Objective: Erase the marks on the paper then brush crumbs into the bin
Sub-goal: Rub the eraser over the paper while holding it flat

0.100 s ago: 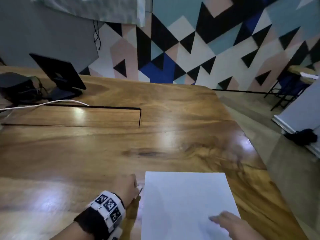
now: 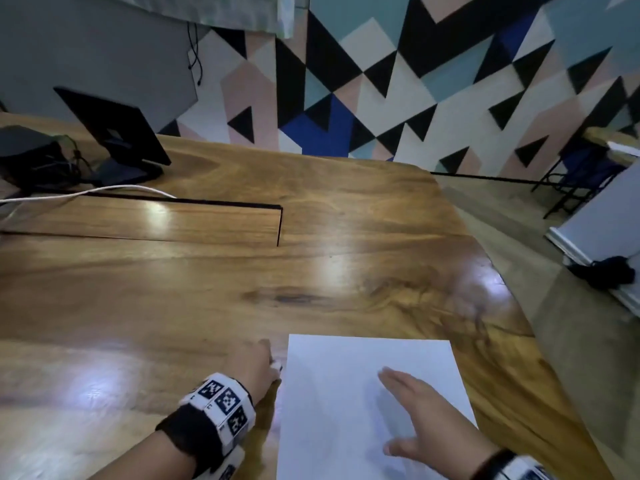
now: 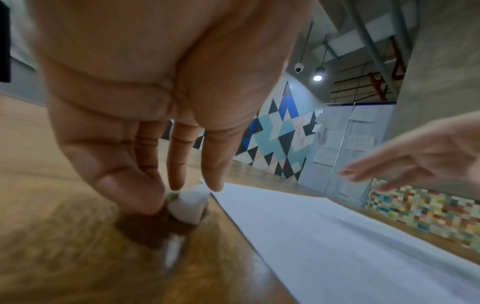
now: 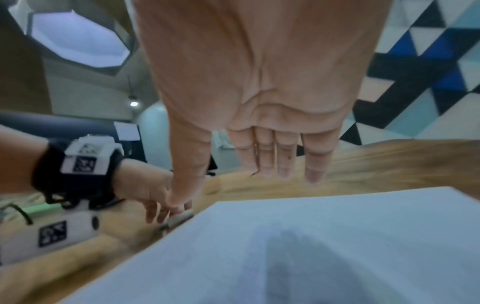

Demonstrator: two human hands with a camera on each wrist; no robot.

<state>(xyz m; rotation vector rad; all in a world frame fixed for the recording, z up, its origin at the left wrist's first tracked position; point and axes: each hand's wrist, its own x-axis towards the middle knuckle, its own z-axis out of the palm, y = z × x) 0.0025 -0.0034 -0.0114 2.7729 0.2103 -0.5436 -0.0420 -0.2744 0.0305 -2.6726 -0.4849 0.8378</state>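
two hands at table's near edge: left hand pinched white eraser just beside paper; right hand flat, fingers straight, over paper.

Glossy wooden table — bearing paper, eraser, black stand.

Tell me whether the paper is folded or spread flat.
Spread flat. The paper lies as one sheet on the table, its visible corners down, no crease showing.
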